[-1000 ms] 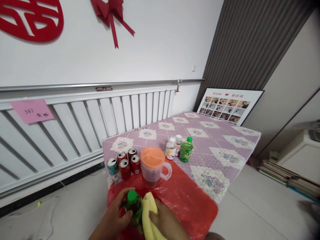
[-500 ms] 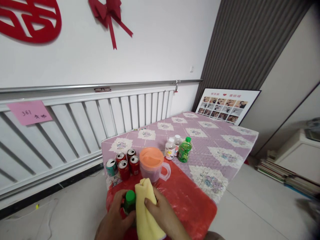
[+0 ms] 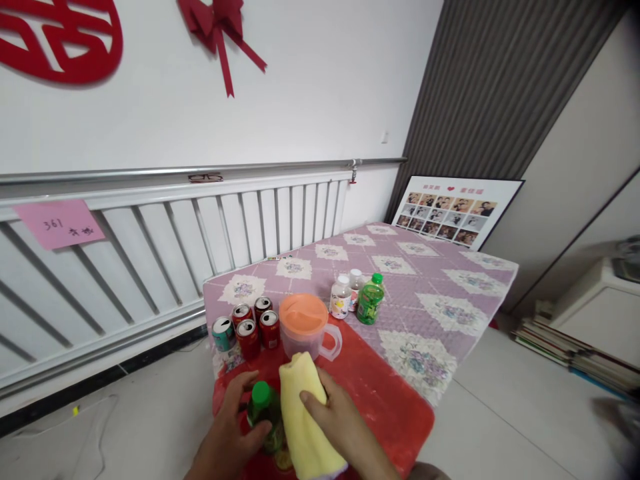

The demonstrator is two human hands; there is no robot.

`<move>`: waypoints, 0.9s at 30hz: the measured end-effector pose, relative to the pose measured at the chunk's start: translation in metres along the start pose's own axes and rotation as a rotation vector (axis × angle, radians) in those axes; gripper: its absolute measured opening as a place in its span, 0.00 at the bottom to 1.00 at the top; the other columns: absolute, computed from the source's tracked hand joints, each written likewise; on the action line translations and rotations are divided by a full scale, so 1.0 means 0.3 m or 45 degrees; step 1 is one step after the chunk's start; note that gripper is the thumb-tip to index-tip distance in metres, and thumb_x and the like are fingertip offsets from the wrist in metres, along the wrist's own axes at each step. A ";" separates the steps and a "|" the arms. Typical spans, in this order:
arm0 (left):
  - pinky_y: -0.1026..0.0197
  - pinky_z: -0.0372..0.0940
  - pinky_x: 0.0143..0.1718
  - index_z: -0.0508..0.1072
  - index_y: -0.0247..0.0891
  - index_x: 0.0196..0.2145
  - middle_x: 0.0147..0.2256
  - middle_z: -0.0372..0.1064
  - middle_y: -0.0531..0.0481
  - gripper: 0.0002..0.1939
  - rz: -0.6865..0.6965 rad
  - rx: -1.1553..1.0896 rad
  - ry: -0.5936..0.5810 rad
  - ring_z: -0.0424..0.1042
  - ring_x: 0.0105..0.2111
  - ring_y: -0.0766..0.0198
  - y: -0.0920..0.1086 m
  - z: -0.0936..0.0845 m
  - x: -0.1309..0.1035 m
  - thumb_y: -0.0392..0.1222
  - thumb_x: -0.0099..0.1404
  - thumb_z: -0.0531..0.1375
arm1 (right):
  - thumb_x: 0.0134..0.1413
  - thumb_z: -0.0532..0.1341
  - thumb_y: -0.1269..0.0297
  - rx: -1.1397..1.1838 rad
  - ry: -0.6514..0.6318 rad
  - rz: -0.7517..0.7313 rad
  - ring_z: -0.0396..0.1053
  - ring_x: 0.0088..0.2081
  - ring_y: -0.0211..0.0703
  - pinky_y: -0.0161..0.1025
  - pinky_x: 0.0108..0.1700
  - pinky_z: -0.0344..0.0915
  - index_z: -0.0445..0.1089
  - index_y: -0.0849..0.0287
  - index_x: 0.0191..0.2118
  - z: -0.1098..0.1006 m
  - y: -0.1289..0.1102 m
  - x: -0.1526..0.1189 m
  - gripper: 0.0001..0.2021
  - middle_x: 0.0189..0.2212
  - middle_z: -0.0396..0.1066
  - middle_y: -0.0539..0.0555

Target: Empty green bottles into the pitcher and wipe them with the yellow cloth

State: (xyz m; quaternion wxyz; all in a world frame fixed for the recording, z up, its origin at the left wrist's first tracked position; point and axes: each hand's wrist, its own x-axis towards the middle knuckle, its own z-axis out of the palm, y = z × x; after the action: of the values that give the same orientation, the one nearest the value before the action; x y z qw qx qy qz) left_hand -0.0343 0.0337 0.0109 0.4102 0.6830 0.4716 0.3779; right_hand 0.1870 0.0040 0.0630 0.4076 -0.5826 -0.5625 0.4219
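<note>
My left hand (image 3: 233,427) is curved around a green plastic bottle (image 3: 266,417) with a green cap, its thumb lying across the bottle's front. The bottle is tilted slightly, and its lower end is near the bottom of the view. In my right hand (image 3: 333,410) is a folded yellow cloth (image 3: 305,420), gripped with the thumb on top. The cloth hangs close to the bottle's right side. Both hands are over a red plastic sheet (image 3: 385,407). Just beyond them stands a clear pitcher with an orange lid (image 3: 303,317), its handle to the right.
Left of the pitcher, several opened drink cans (image 3: 247,339) stand grouped. To its right are two white-capped bottles (image 3: 341,298) and another green bottle (image 3: 370,300). A patterned cloth covers the table (image 3: 340,253). A white radiator (image 3: 150,253) runs along the wall behind.
My right hand and the yellow cloth have shifted a little right, away from the bottle. The left fingers have loosened somewhat, and more of the green bottle shows.
</note>
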 end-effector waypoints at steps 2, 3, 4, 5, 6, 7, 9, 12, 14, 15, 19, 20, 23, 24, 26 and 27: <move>0.50 0.67 0.50 0.61 0.42 0.53 0.53 0.65 0.42 0.29 -0.080 0.023 0.044 0.71 0.48 0.52 -0.007 0.016 -0.007 0.38 0.53 0.62 | 0.54 0.57 0.64 0.096 -0.023 -0.036 0.71 0.47 0.48 0.43 0.49 0.65 0.63 0.57 0.56 0.012 -0.040 0.007 0.22 0.52 0.71 0.56; 0.50 0.68 0.49 0.63 0.42 0.52 0.52 0.67 0.43 0.28 -0.116 0.033 0.048 0.72 0.47 0.52 -0.002 0.020 -0.009 0.39 0.53 0.62 | 0.54 0.57 0.65 0.130 -0.040 -0.054 0.72 0.46 0.48 0.43 0.48 0.66 0.63 0.56 0.56 0.021 -0.049 0.010 0.22 0.52 0.71 0.55; 0.50 0.68 0.49 0.64 0.43 0.50 0.50 0.69 0.44 0.26 -0.140 0.041 0.043 0.72 0.46 0.52 0.009 0.021 -0.009 0.39 0.53 0.62 | 0.53 0.57 0.66 0.147 -0.053 -0.066 0.72 0.46 0.47 0.42 0.48 0.66 0.64 0.56 0.55 0.032 -0.049 0.012 0.22 0.51 0.72 0.55; 0.51 0.67 0.50 0.64 0.43 0.50 0.49 0.70 0.44 0.25 -0.152 0.039 0.035 0.72 0.46 0.52 0.024 0.018 -0.009 0.39 0.53 0.62 | 0.52 0.57 0.66 0.141 -0.062 -0.067 0.72 0.46 0.47 0.42 0.48 0.66 0.64 0.56 0.55 0.043 -0.040 0.013 0.22 0.50 0.72 0.55; 0.51 0.66 0.51 0.65 0.42 0.49 0.49 0.70 0.44 0.24 -0.152 0.024 0.013 0.72 0.46 0.53 0.041 0.013 -0.007 0.38 0.53 0.61 | 0.52 0.56 0.67 0.115 -0.066 -0.056 0.71 0.46 0.47 0.42 0.48 0.66 0.64 0.57 0.54 0.054 -0.023 0.013 0.21 0.50 0.72 0.55; 0.51 0.66 0.51 0.64 0.41 0.50 0.49 0.70 0.44 0.24 -0.139 -0.001 -0.028 0.72 0.47 0.53 0.059 0.004 -0.004 0.37 0.53 0.60 | 0.52 0.56 0.67 0.078 -0.068 -0.036 0.71 0.46 0.48 0.42 0.48 0.66 0.65 0.58 0.54 0.062 0.000 0.012 0.21 0.49 0.73 0.55; 0.52 0.65 0.52 0.63 0.38 0.51 0.50 0.69 0.42 0.26 -0.097 -0.076 -0.153 0.71 0.48 0.53 0.092 -0.017 0.004 0.35 0.53 0.58 | 0.51 0.55 0.68 -0.002 -0.088 0.021 0.72 0.44 0.48 0.42 0.47 0.67 0.67 0.59 0.52 0.073 0.054 0.002 0.20 0.47 0.74 0.56; 0.51 0.62 0.55 0.63 0.37 0.53 0.54 0.66 0.41 0.29 -0.069 -0.139 -0.337 0.67 0.54 0.52 0.114 -0.048 0.015 0.32 0.52 0.56 | 0.47 0.56 0.70 -0.059 -0.137 0.064 0.74 0.40 0.49 0.42 0.43 0.68 0.71 0.60 0.47 0.068 0.119 -0.021 0.19 0.42 0.77 0.56; 0.51 0.58 0.59 0.62 0.39 0.55 0.57 0.63 0.43 0.30 -0.058 -0.128 -0.388 0.62 0.58 0.53 0.105 -0.058 0.018 0.31 0.53 0.56 | 0.46 0.57 0.70 -0.093 -0.134 0.074 0.74 0.41 0.50 0.43 0.45 0.67 0.72 0.60 0.46 0.050 0.133 -0.031 0.19 0.42 0.77 0.57; 0.51 0.56 0.60 0.61 0.40 0.56 0.59 0.61 0.44 0.31 -0.044 -0.119 -0.383 0.60 0.59 0.53 0.096 -0.059 0.017 0.31 0.54 0.56 | 0.46 0.58 0.69 -0.106 -0.119 0.076 0.73 0.42 0.51 0.44 0.46 0.66 0.72 0.60 0.46 0.039 0.131 -0.032 0.18 0.43 0.77 0.58; 0.49 0.61 0.57 0.57 0.39 0.58 0.59 0.58 0.40 0.34 -0.038 -0.108 -0.208 0.64 0.56 0.50 0.043 -0.030 -0.001 0.37 0.54 0.60 | 0.52 0.57 0.63 -0.083 -0.032 0.055 0.70 0.48 0.50 0.45 0.51 0.63 0.66 0.61 0.53 0.005 0.067 -0.010 0.21 0.49 0.72 0.60; 0.48 0.63 0.55 0.57 0.39 0.58 0.58 0.60 0.39 0.35 -0.069 -0.097 -0.137 0.67 0.53 0.50 0.031 -0.019 -0.008 0.38 0.53 0.61 | 0.53 0.56 0.62 -0.040 -0.023 0.048 0.71 0.47 0.50 0.44 0.50 0.64 0.65 0.61 0.54 0.005 0.044 -0.003 0.21 0.49 0.72 0.59; 0.48 0.69 0.48 0.60 0.40 0.54 0.51 0.67 0.41 0.31 -0.165 -0.032 0.050 0.73 0.45 0.51 0.012 0.010 -0.027 0.40 0.52 0.63 | 0.54 0.56 0.63 0.139 -0.044 0.007 0.73 0.43 0.48 0.42 0.45 0.67 0.64 0.58 0.54 0.025 -0.008 0.014 0.21 0.46 0.74 0.56; 0.48 0.69 0.47 0.61 0.41 0.52 0.49 0.69 0.42 0.29 -0.188 -0.009 0.080 0.73 0.44 0.52 0.011 0.015 -0.031 0.41 0.52 0.63 | 0.53 0.56 0.64 0.167 -0.059 -0.016 0.73 0.43 0.48 0.42 0.44 0.68 0.64 0.58 0.54 0.036 -0.014 0.017 0.21 0.45 0.74 0.56; 0.50 0.70 0.46 0.63 0.41 0.50 0.46 0.71 0.45 0.26 -0.200 0.021 0.074 0.74 0.43 0.52 0.015 0.015 -0.035 0.41 0.53 0.63 | 0.53 0.56 0.65 0.122 -0.086 -0.033 0.73 0.43 0.47 0.41 0.44 0.67 0.65 0.57 0.53 0.055 -0.004 0.020 0.20 0.45 0.75 0.54; 0.50 0.70 0.46 0.64 0.41 0.49 0.45 0.71 0.45 0.25 -0.185 0.021 0.046 0.73 0.43 0.53 0.021 0.011 -0.036 0.40 0.53 0.62 | 0.53 0.56 0.65 0.073 -0.094 -0.024 0.73 0.42 0.47 0.40 0.44 0.67 0.65 0.57 0.53 0.063 0.011 0.019 0.20 0.45 0.75 0.54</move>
State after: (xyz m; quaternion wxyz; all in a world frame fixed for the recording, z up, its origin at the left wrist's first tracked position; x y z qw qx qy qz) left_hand -0.0320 0.0214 0.0140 0.4224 0.6435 0.5302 0.3555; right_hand 0.1701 0.0094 0.0538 0.4070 -0.5494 -0.5702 0.4554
